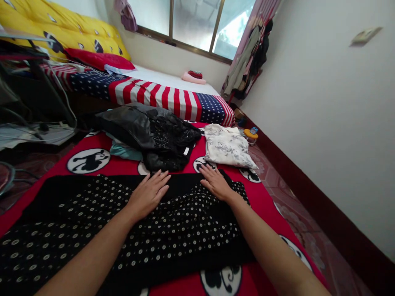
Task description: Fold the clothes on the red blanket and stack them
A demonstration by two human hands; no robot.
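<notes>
Through the head feed I have both hands spread palm-down and apart, neither pinching anything. The left hand point(149, 195) and the right hand point(216, 182) appear to rest on a black dotted cloth point(182, 230), fingertips at or just over its far edge. The cloth lies under both palms and forearms, running well out to the left of the left hand, on a red patterned sheet point(267, 218).

I judge it light, soft and limp, with no stiffness to carry a shape; it rucks easily, as the creases between the hands show. It doesn't look fragile. It may slide a little on the sheet, though I can't tell how slick the weave is from here. I would pinch its plain black border, on the far side under the fingertips or on the near side between the forearms, with the hands wide apart so the middle doesn't sag.

Just beyond the left hand sits a shiny black garment point(138, 123); beyond the right hand, a folded white garment point(226, 144).
</notes>
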